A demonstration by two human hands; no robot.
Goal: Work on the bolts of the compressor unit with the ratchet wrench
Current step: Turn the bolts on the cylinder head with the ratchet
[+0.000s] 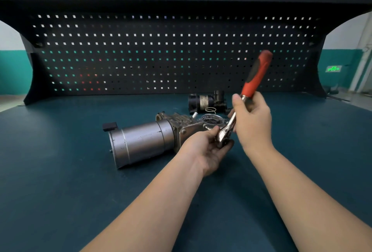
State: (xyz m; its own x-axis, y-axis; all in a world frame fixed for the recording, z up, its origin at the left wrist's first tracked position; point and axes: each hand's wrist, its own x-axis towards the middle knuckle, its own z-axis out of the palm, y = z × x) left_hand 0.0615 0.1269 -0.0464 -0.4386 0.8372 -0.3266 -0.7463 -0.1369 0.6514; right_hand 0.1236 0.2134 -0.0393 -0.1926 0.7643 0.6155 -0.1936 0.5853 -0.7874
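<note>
Compressor unit: we see the grey metal compressor unit (153, 141) with its cylindrical motor lying on its side on the dark teal table (60, 181), centre of view.
Ratchet wrench: the chrome ratchet wrench with a red and black handle (255, 78) tilts up to the right, its head low at the unit's right end.
Left hand: our left hand (207, 149) curls around the wrench head, palm up.
Right hand: our right hand (251, 118) grips the chrome shank just below the handle.
Bolts: we cannot tell which bolt the head meets.
Behind: a small black cylindrical part (207, 101) and a wire spring (210, 110) lie near the black pegboard (161, 54).
</note>
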